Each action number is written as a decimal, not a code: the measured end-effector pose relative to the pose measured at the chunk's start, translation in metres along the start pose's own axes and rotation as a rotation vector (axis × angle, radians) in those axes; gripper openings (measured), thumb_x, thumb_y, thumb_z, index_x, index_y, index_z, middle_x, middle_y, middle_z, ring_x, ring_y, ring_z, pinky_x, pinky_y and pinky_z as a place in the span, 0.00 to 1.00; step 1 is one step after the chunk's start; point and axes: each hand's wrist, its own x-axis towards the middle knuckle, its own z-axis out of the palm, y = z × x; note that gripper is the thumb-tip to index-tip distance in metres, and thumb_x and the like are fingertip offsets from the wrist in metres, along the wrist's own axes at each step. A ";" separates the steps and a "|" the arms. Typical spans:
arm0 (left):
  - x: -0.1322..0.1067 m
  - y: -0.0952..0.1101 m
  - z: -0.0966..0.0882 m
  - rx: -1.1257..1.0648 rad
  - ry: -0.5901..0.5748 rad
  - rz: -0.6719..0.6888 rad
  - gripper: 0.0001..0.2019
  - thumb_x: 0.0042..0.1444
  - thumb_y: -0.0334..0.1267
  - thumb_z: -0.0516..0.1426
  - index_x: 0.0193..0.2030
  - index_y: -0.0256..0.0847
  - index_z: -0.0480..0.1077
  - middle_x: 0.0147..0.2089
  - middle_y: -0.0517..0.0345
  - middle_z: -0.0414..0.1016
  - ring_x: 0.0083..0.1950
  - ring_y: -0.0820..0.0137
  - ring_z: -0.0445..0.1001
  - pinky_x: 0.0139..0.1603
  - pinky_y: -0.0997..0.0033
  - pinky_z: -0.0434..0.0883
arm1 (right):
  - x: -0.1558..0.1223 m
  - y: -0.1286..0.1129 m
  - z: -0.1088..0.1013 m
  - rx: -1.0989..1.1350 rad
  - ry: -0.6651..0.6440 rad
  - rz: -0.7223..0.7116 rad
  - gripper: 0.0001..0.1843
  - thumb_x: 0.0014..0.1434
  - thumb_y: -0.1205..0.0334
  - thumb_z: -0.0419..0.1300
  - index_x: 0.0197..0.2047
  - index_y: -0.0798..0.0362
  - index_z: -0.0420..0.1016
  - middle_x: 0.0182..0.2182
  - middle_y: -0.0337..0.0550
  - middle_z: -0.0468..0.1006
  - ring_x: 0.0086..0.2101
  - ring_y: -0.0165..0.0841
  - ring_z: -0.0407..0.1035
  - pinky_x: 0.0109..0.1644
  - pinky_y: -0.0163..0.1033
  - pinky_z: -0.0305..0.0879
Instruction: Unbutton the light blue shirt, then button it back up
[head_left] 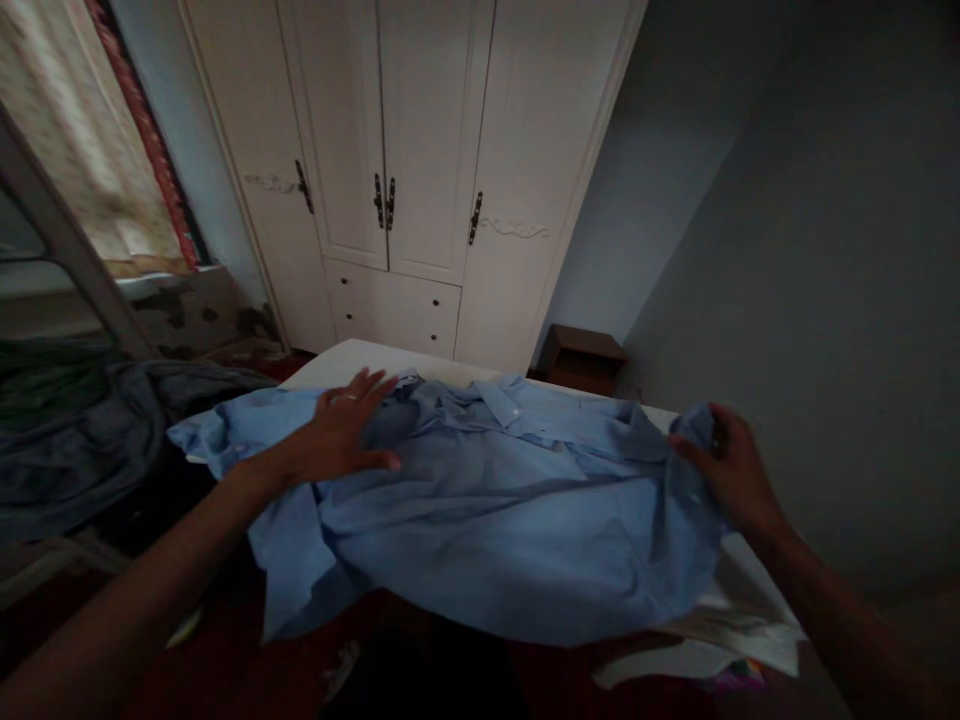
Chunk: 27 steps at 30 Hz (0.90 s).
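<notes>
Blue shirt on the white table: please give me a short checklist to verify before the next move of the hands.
1. Left hand lies flat on the blue shirt, beside the collar: ok.
2. Right hand holds the shirt's right edge, fingers closed on the cloth: ok.
3. Cloth is smooth: not ok, it is creased and bunched at the left.
4. Shirt lies wholly on the white table: not ok, the near part hangs over the edge.
5. Buttons fastened: cannot tell.
</notes>
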 end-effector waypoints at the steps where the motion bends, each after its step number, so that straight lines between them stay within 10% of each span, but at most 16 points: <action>1: 0.006 0.011 0.006 -0.005 -0.093 0.034 0.57 0.44 0.66 0.59 0.73 0.45 0.35 0.75 0.43 0.33 0.74 0.46 0.33 0.68 0.39 0.42 | -0.006 -0.011 0.012 -0.019 -0.170 -0.093 0.48 0.37 0.44 0.71 0.62 0.41 0.64 0.62 0.58 0.63 0.59 0.54 0.62 0.56 0.61 0.62; 6: 0.034 0.031 0.031 -0.007 -0.307 0.078 0.63 0.37 0.66 0.62 0.73 0.43 0.33 0.74 0.38 0.40 0.73 0.40 0.39 0.65 0.31 0.42 | -0.030 -0.054 0.068 -0.323 -0.861 -0.477 0.58 0.48 0.41 0.66 0.72 0.45 0.37 0.71 0.50 0.39 0.69 0.47 0.35 0.69 0.58 0.39; 10: 0.036 0.013 0.034 -0.105 -0.265 0.083 0.39 0.51 0.54 0.57 0.68 0.41 0.56 0.66 0.41 0.63 0.65 0.49 0.63 0.63 0.51 0.60 | -0.032 -0.054 0.110 -0.506 -1.106 -0.455 0.65 0.40 0.45 0.72 0.72 0.52 0.40 0.71 0.58 0.37 0.69 0.51 0.32 0.69 0.59 0.34; 15: 0.023 0.001 0.024 -0.144 -0.028 0.082 0.17 0.55 0.37 0.51 0.47 0.39 0.76 0.47 0.47 0.78 0.48 0.58 0.76 0.52 0.61 0.69 | -0.034 -0.045 0.141 -0.370 -0.993 -0.427 0.36 0.42 0.54 0.71 0.55 0.53 0.73 0.56 0.58 0.73 0.55 0.52 0.66 0.60 0.55 0.59; 19: 0.019 0.007 -0.008 -0.158 0.169 0.017 0.17 0.56 0.39 0.48 0.45 0.37 0.74 0.45 0.47 0.77 0.47 0.59 0.74 0.52 0.59 0.69 | -0.032 -0.067 0.151 -0.331 -0.916 -0.504 0.06 0.47 0.66 0.67 0.32 0.49 0.77 0.32 0.45 0.80 0.37 0.42 0.73 0.46 0.46 0.67; 23: 0.012 0.019 -0.070 -0.276 0.628 -0.149 0.15 0.55 0.41 0.50 0.42 0.38 0.73 0.43 0.56 0.77 0.46 0.64 0.73 0.51 0.60 0.68 | 0.002 -0.138 0.161 -0.191 -0.730 -0.602 0.05 0.52 0.67 0.62 0.25 0.53 0.73 0.24 0.39 0.74 0.31 0.35 0.70 0.45 0.43 0.65; 27: 0.008 0.020 -0.144 -0.361 1.219 -0.230 0.17 0.55 0.44 0.57 0.50 0.41 0.67 0.52 0.63 0.73 0.54 0.66 0.70 0.49 0.59 0.64 | 0.058 -0.246 0.173 0.043 -0.402 -0.671 0.13 0.61 0.61 0.52 0.44 0.57 0.73 0.42 0.41 0.74 0.47 0.35 0.68 0.54 0.45 0.60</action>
